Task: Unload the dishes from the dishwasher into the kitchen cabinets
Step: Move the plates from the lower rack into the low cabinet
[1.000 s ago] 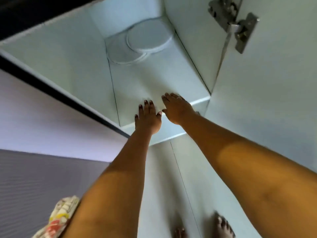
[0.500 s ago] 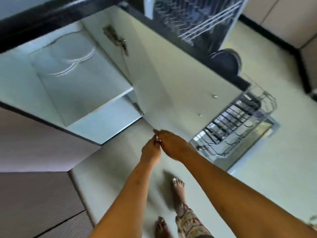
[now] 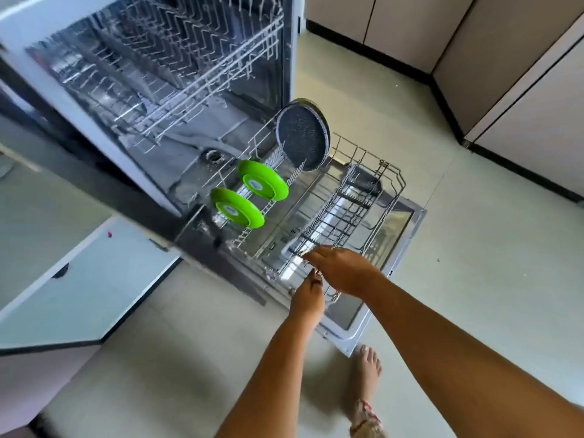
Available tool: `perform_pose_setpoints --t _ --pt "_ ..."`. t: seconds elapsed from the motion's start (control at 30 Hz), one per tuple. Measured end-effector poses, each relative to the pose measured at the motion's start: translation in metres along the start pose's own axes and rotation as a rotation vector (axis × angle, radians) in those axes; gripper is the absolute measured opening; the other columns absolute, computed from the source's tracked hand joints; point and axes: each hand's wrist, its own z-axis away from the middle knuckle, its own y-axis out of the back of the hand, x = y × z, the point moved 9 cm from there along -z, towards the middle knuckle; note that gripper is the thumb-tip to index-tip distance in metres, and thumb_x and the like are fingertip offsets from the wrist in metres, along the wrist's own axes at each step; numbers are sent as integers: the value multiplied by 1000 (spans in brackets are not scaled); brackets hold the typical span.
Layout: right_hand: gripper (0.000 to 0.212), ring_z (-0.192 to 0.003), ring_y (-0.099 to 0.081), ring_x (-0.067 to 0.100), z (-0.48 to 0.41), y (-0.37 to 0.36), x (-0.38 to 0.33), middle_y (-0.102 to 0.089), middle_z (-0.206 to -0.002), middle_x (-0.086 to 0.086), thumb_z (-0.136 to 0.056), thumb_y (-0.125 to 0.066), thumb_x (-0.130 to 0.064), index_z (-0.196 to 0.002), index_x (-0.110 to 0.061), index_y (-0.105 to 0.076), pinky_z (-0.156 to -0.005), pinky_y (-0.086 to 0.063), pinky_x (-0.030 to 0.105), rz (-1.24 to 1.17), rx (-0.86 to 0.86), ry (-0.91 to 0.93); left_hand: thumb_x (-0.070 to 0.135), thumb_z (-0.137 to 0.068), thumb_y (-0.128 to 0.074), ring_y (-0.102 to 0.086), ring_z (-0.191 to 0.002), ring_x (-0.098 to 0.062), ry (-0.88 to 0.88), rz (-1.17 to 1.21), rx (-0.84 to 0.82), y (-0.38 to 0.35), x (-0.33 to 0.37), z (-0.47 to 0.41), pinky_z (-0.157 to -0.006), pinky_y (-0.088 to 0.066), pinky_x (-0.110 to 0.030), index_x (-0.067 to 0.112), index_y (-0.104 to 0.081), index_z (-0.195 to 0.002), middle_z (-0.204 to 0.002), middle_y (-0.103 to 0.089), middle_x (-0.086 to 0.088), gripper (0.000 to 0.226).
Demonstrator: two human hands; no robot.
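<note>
At 8 o'clock in the view a pale cabinet door [image 3: 82, 279] is seen, swung wide over the floor [image 3: 177, 358]. From 10 to 12 o'clock the dishwasher [image 3: 196, 134] is shown wide open, with its upper rack [image 3: 189, 64] slid partway out. The dishwasher door [image 3: 399, 232] is laid flat, and the lower rack [image 3: 347, 197] is rolled out on top of it, near the middle of the view.

Three dishes are stood on edge in the lower rack, along its side at 10 o'clock. The near green plate [image 3: 237, 207] and the far green plate [image 3: 263, 180] are set one behind the other, close but apart. A dark speckled plate [image 3: 303, 137] is stood just past them, at 1 o'clock from the green ones.

At 6 o'clock from the rack the left hand [image 3: 308, 295] is held by the rack's near corner. Its grip is loose, with the fingers side by side and pointed at the rack, and nothing is held in it. At 1 o'clock from it the right hand [image 3: 343, 271] is held palm down over the rack's near edge. Its grip is spread flat, with the fingers stretched toward 9 o'clock, and nothing is pinched. The two hands are very close. It cannot be told whether the wire is touched.

A bare foot [image 3: 368, 365] is planted on the floor at 5 o'clock, just beside the door's corner. Tall cupboards [image 3: 521, 105] are lined up at 2 o'clock.
</note>
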Motion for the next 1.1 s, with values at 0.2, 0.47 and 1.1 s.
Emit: perform_pose_setpoints --t 0.2,0.47,1.1 --pt "48 -114 -58 24 -10 32 111 -51 -137 4 -94 -41 -5 -139 -20 -42 -90 -53 35 -37 57 -90 30 -102 -27 -55 -111 -30 -1 -60 173 -4 73 -58 -86 -40 -32 11 -57 -118 -121 -60 -14 39" --pt "46 -112 -58 25 -79 94 224 -49 -138 4 -94 -40 -6 -137 -23 -43 -88 -54 40 -123 135 -247 35 -101 -30 -60 -98 -28 -77 106 261 21 157 -153 -91 -48 -40 -2 -58 -112 -105 -62 -16 48" --pt "58 -132 -29 36 -255 84 278 -35 -138 12 -85 -60 -22 -138 -18 -37 -96 -43 57 -277 -12 -598 38 -91 -43 -61 -105 -36 -61 -178 235 109 206 -281 -92 -49 -45 2 -63 -104 -109 -66 -22 43"
